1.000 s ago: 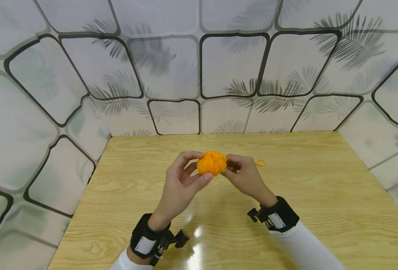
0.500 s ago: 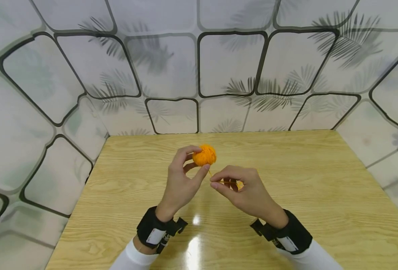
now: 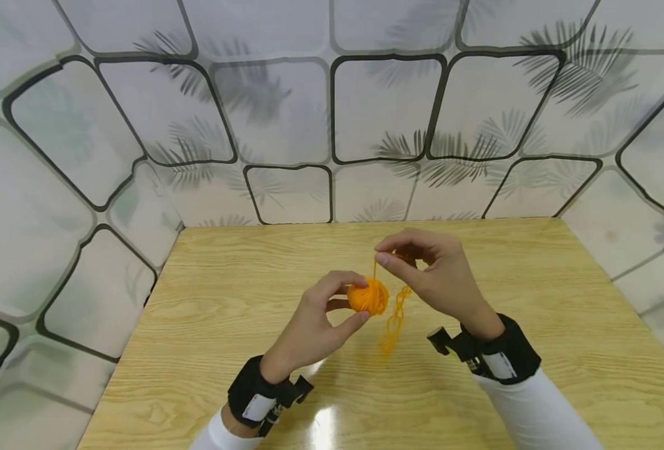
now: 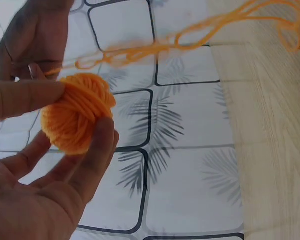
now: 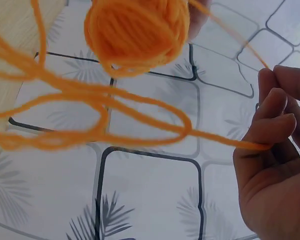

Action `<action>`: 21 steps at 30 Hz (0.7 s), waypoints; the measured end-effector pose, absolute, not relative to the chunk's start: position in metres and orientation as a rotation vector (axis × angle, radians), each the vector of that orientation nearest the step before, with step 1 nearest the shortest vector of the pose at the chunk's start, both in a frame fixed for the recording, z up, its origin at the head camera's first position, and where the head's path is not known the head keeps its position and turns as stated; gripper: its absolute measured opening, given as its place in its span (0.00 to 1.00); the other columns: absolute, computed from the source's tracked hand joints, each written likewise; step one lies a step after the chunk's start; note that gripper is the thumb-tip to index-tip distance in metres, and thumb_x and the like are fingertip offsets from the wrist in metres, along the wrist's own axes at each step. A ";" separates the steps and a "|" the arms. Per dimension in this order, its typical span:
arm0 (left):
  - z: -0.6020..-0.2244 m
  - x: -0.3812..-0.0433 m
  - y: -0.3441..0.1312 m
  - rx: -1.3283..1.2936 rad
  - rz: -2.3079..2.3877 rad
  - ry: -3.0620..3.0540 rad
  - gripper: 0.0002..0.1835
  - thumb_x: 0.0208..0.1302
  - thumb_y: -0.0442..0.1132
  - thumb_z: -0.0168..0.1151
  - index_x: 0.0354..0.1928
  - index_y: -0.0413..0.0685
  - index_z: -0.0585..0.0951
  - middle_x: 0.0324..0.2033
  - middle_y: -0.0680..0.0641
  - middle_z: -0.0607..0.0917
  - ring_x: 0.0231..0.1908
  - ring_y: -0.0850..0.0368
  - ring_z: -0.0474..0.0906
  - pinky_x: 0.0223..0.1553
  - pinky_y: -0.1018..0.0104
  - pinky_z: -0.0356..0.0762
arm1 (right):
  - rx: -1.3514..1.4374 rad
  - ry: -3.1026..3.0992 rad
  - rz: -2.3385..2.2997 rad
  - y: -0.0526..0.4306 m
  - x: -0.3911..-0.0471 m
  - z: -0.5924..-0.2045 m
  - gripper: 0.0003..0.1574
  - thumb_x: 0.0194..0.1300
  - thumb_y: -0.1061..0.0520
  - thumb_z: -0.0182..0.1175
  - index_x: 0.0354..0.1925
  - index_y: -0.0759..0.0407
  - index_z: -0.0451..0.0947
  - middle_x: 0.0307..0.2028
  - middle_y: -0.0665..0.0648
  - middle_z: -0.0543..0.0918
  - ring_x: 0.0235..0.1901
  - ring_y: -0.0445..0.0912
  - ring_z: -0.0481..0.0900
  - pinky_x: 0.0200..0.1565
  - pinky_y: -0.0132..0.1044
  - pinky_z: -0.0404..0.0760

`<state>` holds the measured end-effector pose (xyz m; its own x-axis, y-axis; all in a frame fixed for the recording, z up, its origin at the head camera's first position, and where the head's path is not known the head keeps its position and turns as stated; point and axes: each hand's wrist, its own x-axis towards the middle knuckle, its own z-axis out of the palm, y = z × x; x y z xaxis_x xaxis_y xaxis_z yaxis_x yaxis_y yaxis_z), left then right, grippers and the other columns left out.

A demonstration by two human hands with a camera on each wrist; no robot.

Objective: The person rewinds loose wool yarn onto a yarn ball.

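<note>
My left hand [image 3: 323, 315] holds a small orange ball of yarn [image 3: 368, 297] between thumb and fingers, above the table. In the left wrist view the wound strands of the yarn ball [image 4: 77, 114] show clearly. Up and to the right of it, my right hand [image 3: 436, 269] pinches a taut strand [image 3: 374, 270] that runs up from the ball. A looped, tangled length of yarn [image 3: 395, 322] hangs below the right hand. In the right wrist view, curled fingers [image 5: 277, 122] also keep hold of the strand leading to these loops.
Beneath both hands lies a light wood-grain table [image 3: 225, 281]. A patterned cloth wall [image 3: 388, 112] with dark outlines and leaf prints rises behind the table and along its sides. Each wrist wears a black strap [image 3: 503, 356] with a small camera.
My right hand dipped toward me, then rose up and away, pulling the strand upward. The left hand with the yarn ball moved away, then back down and right. The yarn loops now hang in sight.
</note>
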<state>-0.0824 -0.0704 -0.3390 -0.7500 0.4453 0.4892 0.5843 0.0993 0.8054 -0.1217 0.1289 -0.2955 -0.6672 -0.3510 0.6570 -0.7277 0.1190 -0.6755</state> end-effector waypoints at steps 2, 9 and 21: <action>-0.339 -0.080 -0.071 -1.101 -1.784 -2.245 0.19 0.58 0.30 0.60 0.52 0.41 0.69 0.49 0.42 0.73 0.46 0.52 0.75 0.43 0.61 0.77 | 1.017 -2.093 1.627 0.132 -0.133 -0.303 0.11 0.57 0.66 0.60 0.39 0.56 0.80 0.33 0.53 0.81 0.23 0.44 0.73 0.23 0.35 0.71; -0.334 -0.074 -0.071 -1.191 -2.080 -2.066 0.20 0.56 0.27 0.60 0.51 0.39 0.69 0.49 0.40 0.72 0.48 0.49 0.75 0.44 0.55 0.77 | 0.972 -2.217 1.856 0.132 -0.156 -0.329 0.08 0.60 0.58 0.60 0.39 0.55 0.80 0.36 0.56 0.81 0.32 0.52 0.77 0.36 0.43 0.79; -0.345 -0.092 -0.078 -0.952 -2.108 -1.785 0.22 0.53 0.25 0.62 0.51 0.39 0.69 0.49 0.39 0.70 0.49 0.43 0.72 0.45 0.50 0.75 | 0.929 -2.341 1.890 0.111 -0.134 -0.364 0.11 0.58 0.64 0.60 0.42 0.60 0.80 0.36 0.55 0.82 0.31 0.46 0.79 0.34 0.41 0.80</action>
<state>-0.0919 -0.0783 -0.3454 -0.7660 0.2361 0.5979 0.5508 -0.2387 0.7998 -0.1338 0.1107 -0.3640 -0.8260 -0.4429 0.3488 -0.4342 0.1053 -0.8946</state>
